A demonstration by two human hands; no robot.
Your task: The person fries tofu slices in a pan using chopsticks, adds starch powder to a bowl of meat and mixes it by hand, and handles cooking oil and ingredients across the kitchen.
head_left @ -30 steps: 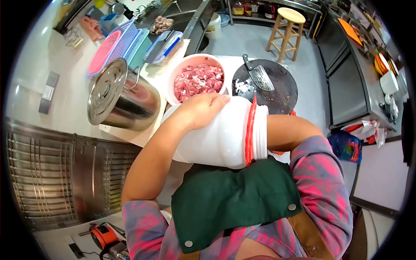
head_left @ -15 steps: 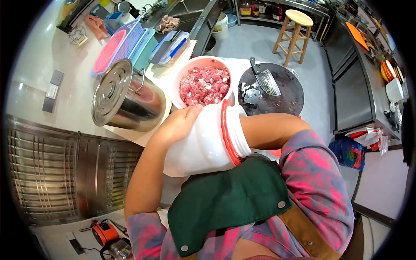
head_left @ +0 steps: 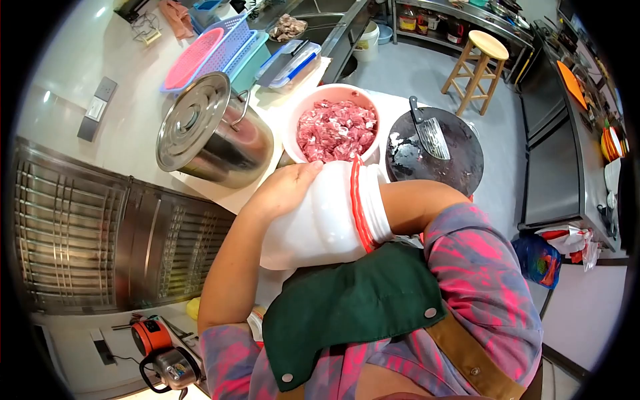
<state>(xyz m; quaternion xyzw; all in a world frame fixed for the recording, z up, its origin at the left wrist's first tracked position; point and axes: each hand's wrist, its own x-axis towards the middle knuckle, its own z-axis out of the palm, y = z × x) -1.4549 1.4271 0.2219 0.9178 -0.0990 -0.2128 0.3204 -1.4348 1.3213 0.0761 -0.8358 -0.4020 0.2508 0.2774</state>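
A big white plastic jar with a red band round its neck lies tilted on its side against my green apron. Its mouth faces right. My left hand holds the jar from the left, palm and fingers laid over its wall. My right forearm goes into the mouth, so the hand itself is hidden inside. Just beyond the jar, a pink basin holds cut raw meat. Right of it, a cleaver with a black handle rests on a round dark chopping board.
On the left stands a tall lidded steel pot. Behind it are plastic baskets and a clear box with blue clips. A wooden stool stands on the grey floor, and a steel counter runs along the right.
The view has turned slightly, so the surroundings sit further right. My left hand stays on the jar and my right arm stays in its mouth.
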